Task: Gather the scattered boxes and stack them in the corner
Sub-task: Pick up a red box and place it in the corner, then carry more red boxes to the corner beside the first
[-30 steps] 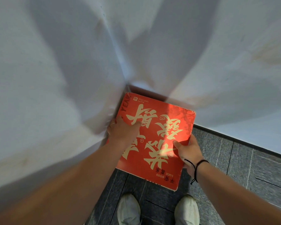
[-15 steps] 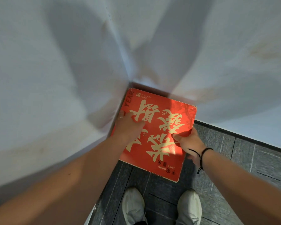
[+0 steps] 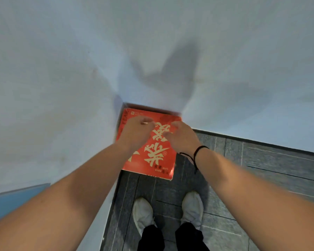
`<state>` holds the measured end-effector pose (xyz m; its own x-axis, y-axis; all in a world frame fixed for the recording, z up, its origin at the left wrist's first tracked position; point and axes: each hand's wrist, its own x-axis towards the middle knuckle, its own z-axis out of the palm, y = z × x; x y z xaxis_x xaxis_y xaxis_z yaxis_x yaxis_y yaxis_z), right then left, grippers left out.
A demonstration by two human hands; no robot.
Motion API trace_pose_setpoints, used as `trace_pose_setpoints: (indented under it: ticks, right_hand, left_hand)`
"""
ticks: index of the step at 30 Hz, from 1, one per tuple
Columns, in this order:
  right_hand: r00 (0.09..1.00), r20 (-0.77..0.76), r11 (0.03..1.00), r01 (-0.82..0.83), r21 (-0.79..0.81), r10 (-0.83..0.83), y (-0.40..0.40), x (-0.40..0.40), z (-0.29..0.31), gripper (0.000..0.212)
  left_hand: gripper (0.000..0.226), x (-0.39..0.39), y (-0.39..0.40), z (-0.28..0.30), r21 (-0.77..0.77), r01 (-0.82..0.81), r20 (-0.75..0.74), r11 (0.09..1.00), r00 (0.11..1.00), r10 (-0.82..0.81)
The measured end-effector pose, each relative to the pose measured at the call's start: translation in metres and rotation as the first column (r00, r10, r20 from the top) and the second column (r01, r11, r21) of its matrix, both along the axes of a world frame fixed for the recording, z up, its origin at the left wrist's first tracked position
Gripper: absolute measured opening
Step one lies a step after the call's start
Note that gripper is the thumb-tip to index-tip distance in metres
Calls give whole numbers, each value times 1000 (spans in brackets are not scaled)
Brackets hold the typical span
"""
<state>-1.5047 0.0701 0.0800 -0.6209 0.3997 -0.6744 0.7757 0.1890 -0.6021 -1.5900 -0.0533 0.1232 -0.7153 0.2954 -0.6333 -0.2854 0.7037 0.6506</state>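
Motion blur softens both hands and the far half of the red box [image 3: 153,156]; the fingers cannot be counted, and whether they touch the lid or hang just above it cannot be told. The box's far left part is covered by the left hand [image 3: 136,132]; its far right part is covered by the right hand [image 3: 181,137]; the printed characters are therefore seen only in part, and the small print along the near edge is too blurred to be read. Anything beneath the box is hidden by it, so whether other boxes lie under it cannot be told.

The box is seen in the corner where the two pale walls [image 3: 62,78] meet, with its left edge along the left wall and its far edge at the far wall; its near end reaches out over the grey tiled floor [image 3: 261,169]. Its long axis runs from near to far; the lid faces up, and the large cream characters are read upside down from this side, their tops pointing near.

The fingers of both hands are curled and loosely drawn together, no edge of the box being clasped; the two hands are held close together over the lid. A black cord [image 3: 196,154] is worn at the right wrist. Two pale shoes [image 3: 143,212] are seen near the box on the floor; the arms are cut off by the frame's lower edge.
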Motion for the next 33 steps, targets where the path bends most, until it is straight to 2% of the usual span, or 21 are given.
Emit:
trace_pose_setpoints:
  ticks: [4, 9, 12, 15, 17, 19, 24, 26, 29, 33]
  right_hand:
    - [993, -94, 995, 73, 72, -66, 20, 35, 86, 30]
    - [941, -183, 950, 303, 70, -286, 55, 98, 210, 17]
    - [890, -218, 906, 420, 55, -399, 69, 142, 279, 14]
    - [835, -264, 856, 514, 60, -483, 75, 187, 339, 22]
    - [753, -288, 773, 631, 62, -591, 74, 221, 374, 19]
    - [664, -317, 685, 726, 57, -678, 66, 258, 402, 16]
    - [441, -391, 461, 886, 47, -807, 36, 351, 455, 17]
    - [343, -410, 361, 932, 36, -845, 23, 388, 474, 14]
    - [196, -446, 209, 978, 21, -873, 3, 447, 497, 9]
    - [0, -474, 5, 1000, -10, -881, -30, 533, 525, 22]
  left_hand:
    - [16, 32, 32, 73, 52, 59, -27, 997, 998, -58]
    - [9, 83, 83, 189, 139, 224, -75, 964, 974, -216]
    - [10, 118, 110, 250, 219, 331, -86, 918, 944, -319]
    - [20, 158, 134, 300, 327, 415, -48, 849, 905, -424]
    - [17, 191, 147, 330, 375, 482, -37, 792, 861, -507]
    - [12, 225, 152, 355, 368, 582, -115, 725, 802, -586]
    - [12, 313, 155, 418, 400, 741, -150, 539, 633, -759]
    - [20, 346, 153, 439, 414, 794, -189, 445, 553, -812]
    - [31, 399, 151, 463, 414, 838, -226, 354, 471, -852]
    - [17, 475, 146, 482, 425, 867, -274, 260, 397, -876]
